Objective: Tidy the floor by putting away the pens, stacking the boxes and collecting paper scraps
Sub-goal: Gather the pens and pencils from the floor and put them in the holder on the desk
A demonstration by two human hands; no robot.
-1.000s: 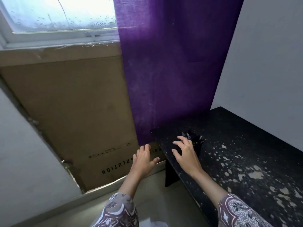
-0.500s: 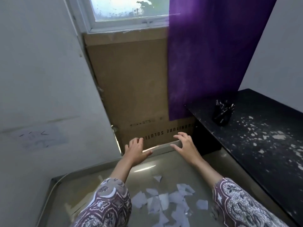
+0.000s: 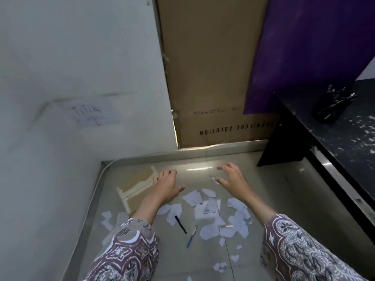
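Note:
Several white paper scraps (image 3: 209, 209) lie scattered on the grey tiled floor (image 3: 274, 191). Among them lie a black pen (image 3: 180, 224) and a blue and white pen (image 3: 192, 236). A flat cream box (image 3: 135, 189) rests on the floor at the left, partly under my left forearm. My left hand (image 3: 167, 186) hovers above the floor with relaxed fingers, holding nothing. Spread wide and empty, my right hand (image 3: 233, 181) floats over the far scraps. A black pen holder (image 3: 332, 105) stands on the black table.
The black speckled table (image 3: 349, 142) runs along the right. A tall cardboard carton (image 3: 211, 74) leans against the far wall, half covered by a purple curtain (image 3: 308, 47). A white wall (image 3: 71, 78) closes the left side, with a raised kerb along the floor edge.
The view has tilted down from the window and table to the floor. Both hands have dropped away from the table and pen holder and now hover over the scraps and pens.

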